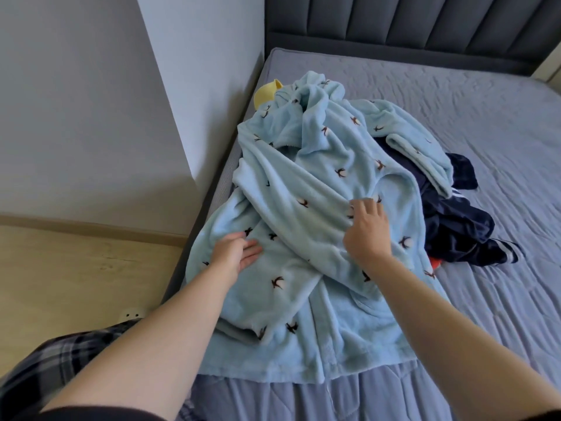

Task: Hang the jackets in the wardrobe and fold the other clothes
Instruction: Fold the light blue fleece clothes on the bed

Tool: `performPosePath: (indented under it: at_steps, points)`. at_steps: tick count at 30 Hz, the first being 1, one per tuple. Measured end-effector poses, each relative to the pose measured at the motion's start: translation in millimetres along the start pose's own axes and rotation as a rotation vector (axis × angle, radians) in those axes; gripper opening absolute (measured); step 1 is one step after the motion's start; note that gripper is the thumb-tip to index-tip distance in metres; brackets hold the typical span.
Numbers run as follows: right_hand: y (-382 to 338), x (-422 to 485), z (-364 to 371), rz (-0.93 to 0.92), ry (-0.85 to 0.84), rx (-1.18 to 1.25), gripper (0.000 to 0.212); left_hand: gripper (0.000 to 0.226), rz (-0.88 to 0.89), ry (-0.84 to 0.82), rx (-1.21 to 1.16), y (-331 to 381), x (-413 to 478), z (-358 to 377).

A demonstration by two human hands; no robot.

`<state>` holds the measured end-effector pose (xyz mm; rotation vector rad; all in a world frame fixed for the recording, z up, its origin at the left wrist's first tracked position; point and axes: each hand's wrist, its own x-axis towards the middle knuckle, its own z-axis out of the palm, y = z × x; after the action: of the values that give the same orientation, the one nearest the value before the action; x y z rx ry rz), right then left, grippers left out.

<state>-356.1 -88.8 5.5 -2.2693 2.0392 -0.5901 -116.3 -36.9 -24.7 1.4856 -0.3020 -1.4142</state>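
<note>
Left hand (pixel 235 253) rests flat, right hand (pixel 365 226) pinches the fleece robe (pixel 303 183) mid-frame; lifting may drag the navy garment (pixel 452 220) beneath it.

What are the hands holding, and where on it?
The right hand pinches a fold near the middle of the blue fleece robe. The left hand rests flat on it, holding nothing.

The pale blue fleece robe (pixel 318 226) sprawls over the bed's (pixel 485 117) left half, burying the pile. The dark navy garment (pixel 452 220) blocks its right edge, a yellow item (pixel 267 92) its far end. The wall (pixel 197 86) hems the left; quilt to the right lies bare.
</note>
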Motion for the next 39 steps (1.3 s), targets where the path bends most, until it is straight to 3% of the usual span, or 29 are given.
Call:
performPosePath:
  at_steps: [2,5,10,17,20,22,26,31,33,35,39]
  points:
    - [-26,6,12,-0.17,0.045,0.049,0.054,0.039,-0.004,-0.016,-0.054,7,6,4]
    - [-59,31,37,-0.246,-0.051,0.023,0.051,0.037,-0.051,-0.049,-0.202,18,20,7]
    - [-79,58,88,-0.107,-0.185,0.067,0.058,0.049,-0.126,-0.153,-0.48,35,53,16]
    - [-70,47,122,-0.063,-0.015,0.273,0.054,0.046,-0.074,-0.209,-0.876,48,94,18]
    - [-68,46,128,-0.072,0.03,0.284,0.052,0.059,-0.018,-0.202,-1.146,66,112,-15]
    - [-70,48,133,-0.084,0.061,0.264,0.051,0.064,-0.009,-0.196,-1.179,72,119,-33]
    - [-73,49,137,-0.094,0.075,0.22,0.052,0.041,0.036,-0.155,-1.028,58,115,-25]
    - [-75,49,138,-0.094,0.017,0.119,0.055,0.029,-0.121,-0.257,-0.452,46,101,9]
    - [-77,50,136,-0.104,-0.039,0.039,0.059,0.025,-0.088,-0.145,-0.111,36,102,22]
    - [-76,51,133,-0.128,-0.092,-0.061,0.061,0.017,0.003,0.067,0.153,27,106,24]
    - [-62,45,119,-0.119,-0.059,-0.25,0.062,0.015,0.108,0.233,0.286,20,104,11]
